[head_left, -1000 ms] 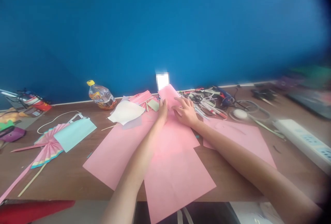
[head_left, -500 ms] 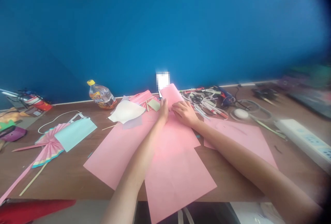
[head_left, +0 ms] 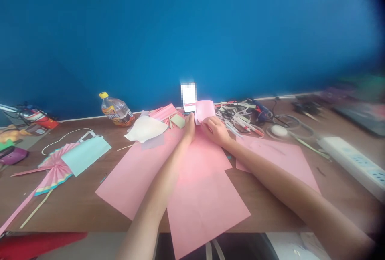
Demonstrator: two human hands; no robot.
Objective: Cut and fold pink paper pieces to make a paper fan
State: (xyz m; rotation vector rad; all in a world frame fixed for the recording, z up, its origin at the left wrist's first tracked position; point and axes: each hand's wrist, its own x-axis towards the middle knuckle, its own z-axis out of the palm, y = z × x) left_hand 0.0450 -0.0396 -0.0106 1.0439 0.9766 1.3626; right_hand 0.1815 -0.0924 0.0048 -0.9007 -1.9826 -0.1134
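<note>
A small piece of pink paper (head_left: 205,108) stands raised between my hands, above larger pink sheets. Its lower right edge is pinched in my right hand (head_left: 217,131), whose fingers are bent and closed. My left hand (head_left: 189,130) is at the lower left edge of the same piece, fingers pressed together and partly hidden from me. Under my forearms large pink paper sheets (head_left: 207,204) overlap, one reaching past the table's front edge. Just behind the hands is a bright upright screen (head_left: 189,95), partly blurred out.
Left of my hands are a white paper piece (head_left: 146,128) and a drink bottle (head_left: 116,109). Farther left lies a pleated pink paper fan (head_left: 57,166) by a light blue sheet (head_left: 87,156). On the right are tangled paper strips (head_left: 237,115) and a white power strip (head_left: 351,162).
The small pink paper has turned from a leftward slant to nearly upright and shifted right, uncovering more of the screen. My right hand has rotated slightly; the left has barely moved.
</note>
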